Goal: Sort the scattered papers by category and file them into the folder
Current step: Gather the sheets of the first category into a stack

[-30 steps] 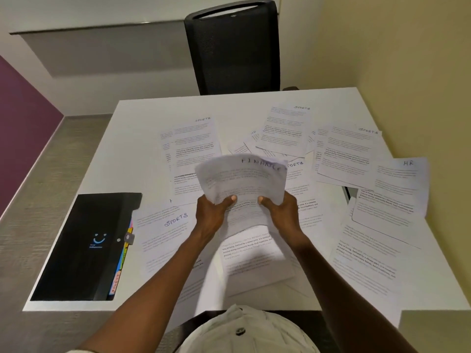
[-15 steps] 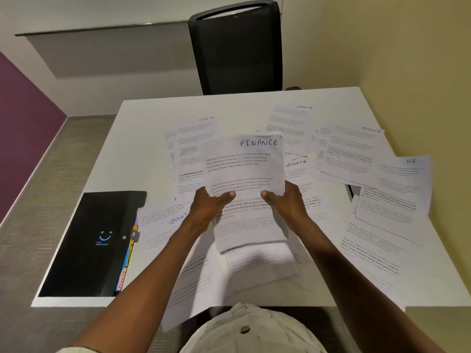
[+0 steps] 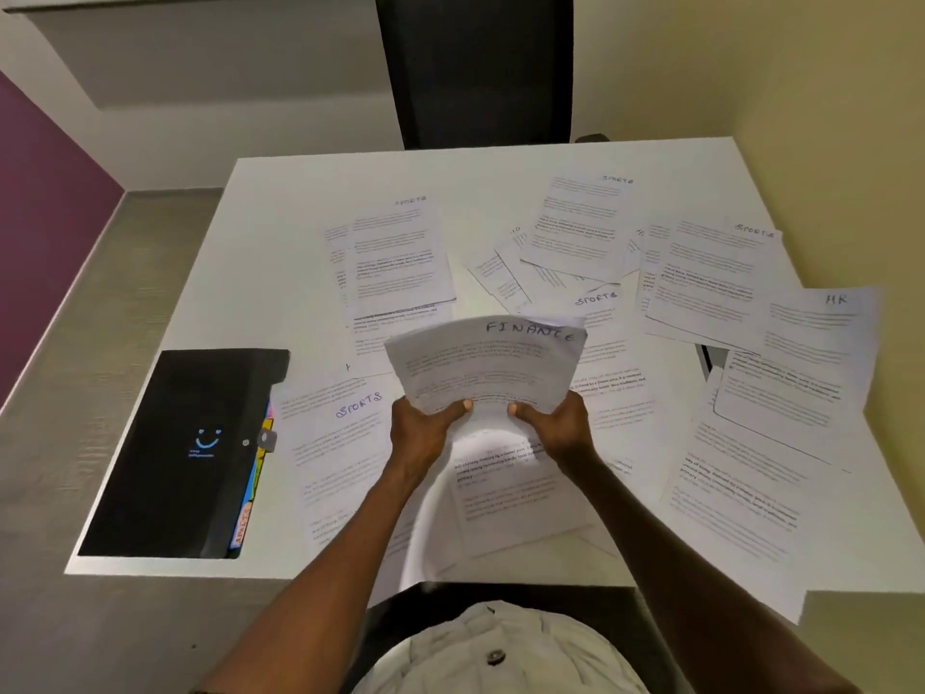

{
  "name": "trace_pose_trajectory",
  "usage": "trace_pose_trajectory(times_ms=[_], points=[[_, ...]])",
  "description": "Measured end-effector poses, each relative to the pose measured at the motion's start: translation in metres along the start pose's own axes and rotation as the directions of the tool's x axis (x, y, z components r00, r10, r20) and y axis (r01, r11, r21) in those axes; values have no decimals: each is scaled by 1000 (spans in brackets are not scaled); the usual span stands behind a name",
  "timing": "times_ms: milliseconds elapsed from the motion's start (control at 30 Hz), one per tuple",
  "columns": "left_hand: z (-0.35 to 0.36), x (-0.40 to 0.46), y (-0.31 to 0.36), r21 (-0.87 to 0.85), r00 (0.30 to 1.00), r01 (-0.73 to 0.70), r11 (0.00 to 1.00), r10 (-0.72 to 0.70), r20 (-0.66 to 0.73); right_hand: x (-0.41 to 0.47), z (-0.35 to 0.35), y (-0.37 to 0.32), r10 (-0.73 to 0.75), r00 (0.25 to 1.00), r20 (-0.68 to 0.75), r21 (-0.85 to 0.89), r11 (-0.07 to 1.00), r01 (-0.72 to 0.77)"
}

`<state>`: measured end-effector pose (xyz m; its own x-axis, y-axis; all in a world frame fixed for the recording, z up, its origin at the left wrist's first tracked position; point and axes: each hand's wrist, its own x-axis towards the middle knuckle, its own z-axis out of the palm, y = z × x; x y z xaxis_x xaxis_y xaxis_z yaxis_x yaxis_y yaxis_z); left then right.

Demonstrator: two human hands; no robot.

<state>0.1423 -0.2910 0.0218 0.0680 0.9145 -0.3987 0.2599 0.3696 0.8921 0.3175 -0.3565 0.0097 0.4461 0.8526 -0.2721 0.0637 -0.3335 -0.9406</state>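
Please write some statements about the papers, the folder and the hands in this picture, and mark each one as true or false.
1. Both hands hold the FINANCE sheet by its lower edge. True: the left hand and the right hand pinch it.
2. The black folder lies at the table's right edge. False: it lies at the left near corner.
3. A sheet marked HR lies on the right. True.
4. The folder stands open with papers inside. False: its cover is shut; only coloured tabs show at its edge.
5. A SPORTS sheet lies beside the folder. True.
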Motion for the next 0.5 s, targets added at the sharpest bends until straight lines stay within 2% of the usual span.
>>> trace_pose_trajectory(times_ms=[133,267,400,500], points=[[-2,3,3,-15,999,-30,999,30,20,6,-4,-10,-4,1000,-3,-32,999,4],[-16,13,19,51,993,-69,996,63,100,3,-10,-28,-44,998,47,-85,995,48],[-45,25,37,89,971,20,996,-40,237,-2,-8,-52,-107,989,101,-139,983,121],[-69,30,43,134,952,77,988,-113,285,-4,6,-64,-131,983,126,-200,967,155]])
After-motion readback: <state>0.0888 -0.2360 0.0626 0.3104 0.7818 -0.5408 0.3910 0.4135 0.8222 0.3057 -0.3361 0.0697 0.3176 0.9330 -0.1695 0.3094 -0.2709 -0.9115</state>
